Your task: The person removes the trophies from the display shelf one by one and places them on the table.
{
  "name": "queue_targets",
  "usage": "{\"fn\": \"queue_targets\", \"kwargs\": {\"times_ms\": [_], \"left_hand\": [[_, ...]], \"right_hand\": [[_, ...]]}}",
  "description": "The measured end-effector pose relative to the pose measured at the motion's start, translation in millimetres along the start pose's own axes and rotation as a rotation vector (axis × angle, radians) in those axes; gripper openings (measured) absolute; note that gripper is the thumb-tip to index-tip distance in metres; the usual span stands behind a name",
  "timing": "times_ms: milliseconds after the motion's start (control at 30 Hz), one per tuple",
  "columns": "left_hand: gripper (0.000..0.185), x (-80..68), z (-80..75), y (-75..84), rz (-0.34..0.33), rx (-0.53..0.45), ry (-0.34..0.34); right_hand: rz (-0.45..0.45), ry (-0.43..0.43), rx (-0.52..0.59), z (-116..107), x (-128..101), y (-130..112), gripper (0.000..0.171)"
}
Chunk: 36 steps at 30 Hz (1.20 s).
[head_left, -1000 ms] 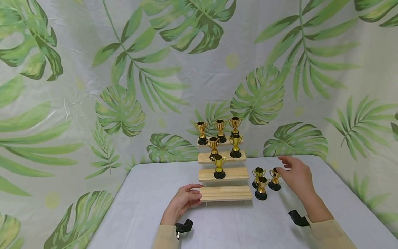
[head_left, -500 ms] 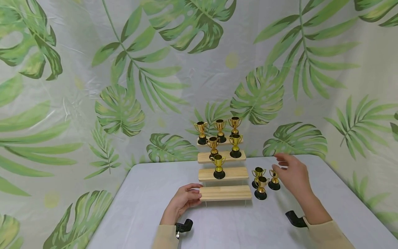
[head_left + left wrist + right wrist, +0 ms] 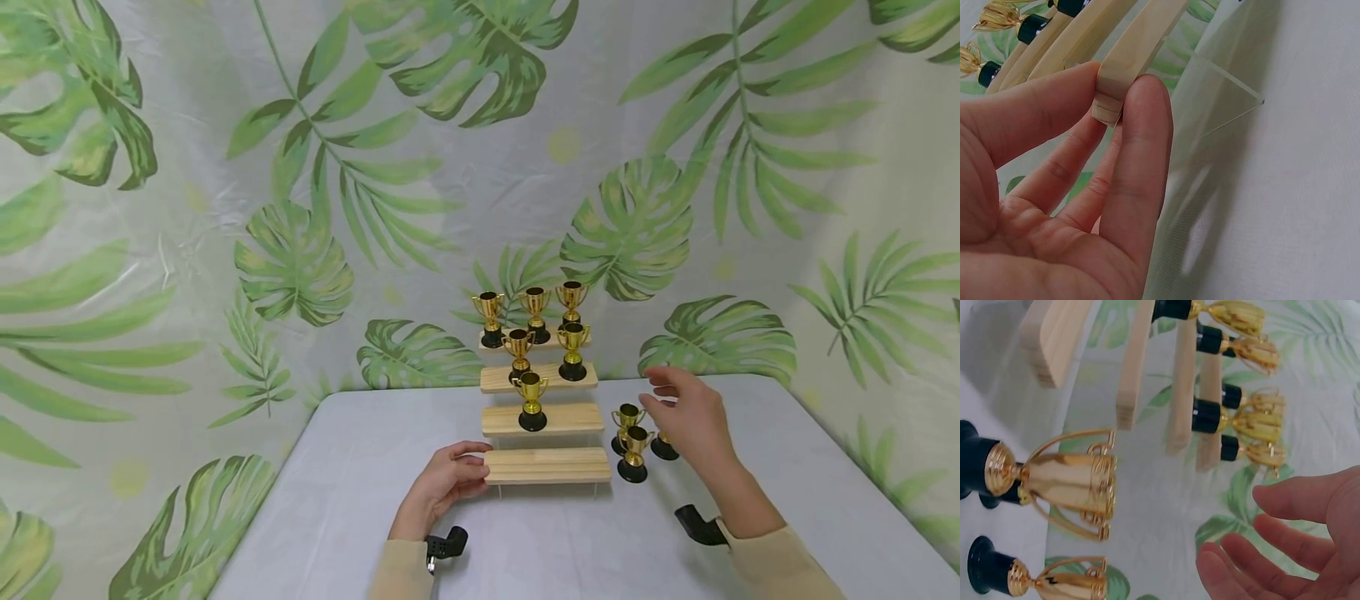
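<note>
left hand [image 3: 442, 485]: fingers pinch the left end of the bottom wooden step [image 3: 545, 465], likely steadying the stand.
right hand [image 3: 686, 417]: fingers loose, holding nothing, above three loose trophies [image 3: 634, 452] right of the stand.
table [image 3: 360, 500]: stand near far edge.

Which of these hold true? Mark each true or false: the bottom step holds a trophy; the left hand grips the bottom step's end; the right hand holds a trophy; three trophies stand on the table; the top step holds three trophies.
1. The bottom step holds a trophy: false, it is bare.
2. The left hand grips that step's end: true.
3. The right hand holds a trophy: false, its fingers are spread and hold nothing.
4. Three trophies stand on the table: true.
5. The top step holds three trophies: true.
</note>
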<state>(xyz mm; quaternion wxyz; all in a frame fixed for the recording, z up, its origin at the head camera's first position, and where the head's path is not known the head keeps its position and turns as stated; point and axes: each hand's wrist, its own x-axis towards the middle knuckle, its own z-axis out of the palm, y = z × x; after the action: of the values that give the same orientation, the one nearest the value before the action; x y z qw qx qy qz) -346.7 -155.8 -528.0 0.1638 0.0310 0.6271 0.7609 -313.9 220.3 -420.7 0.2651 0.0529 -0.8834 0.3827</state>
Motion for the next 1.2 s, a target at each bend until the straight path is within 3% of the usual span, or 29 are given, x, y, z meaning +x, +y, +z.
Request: {"fn": "queue_targets", "kwargs": {"times_ms": [1200], "left_hand": [[0.048, -0.3, 0.0, 0.1, -0.001, -0.008, -0.005]], "right_hand": [[-0.035, -0.120, 0.171, 50.1, 3.4, -52.3, 0.042]]}}
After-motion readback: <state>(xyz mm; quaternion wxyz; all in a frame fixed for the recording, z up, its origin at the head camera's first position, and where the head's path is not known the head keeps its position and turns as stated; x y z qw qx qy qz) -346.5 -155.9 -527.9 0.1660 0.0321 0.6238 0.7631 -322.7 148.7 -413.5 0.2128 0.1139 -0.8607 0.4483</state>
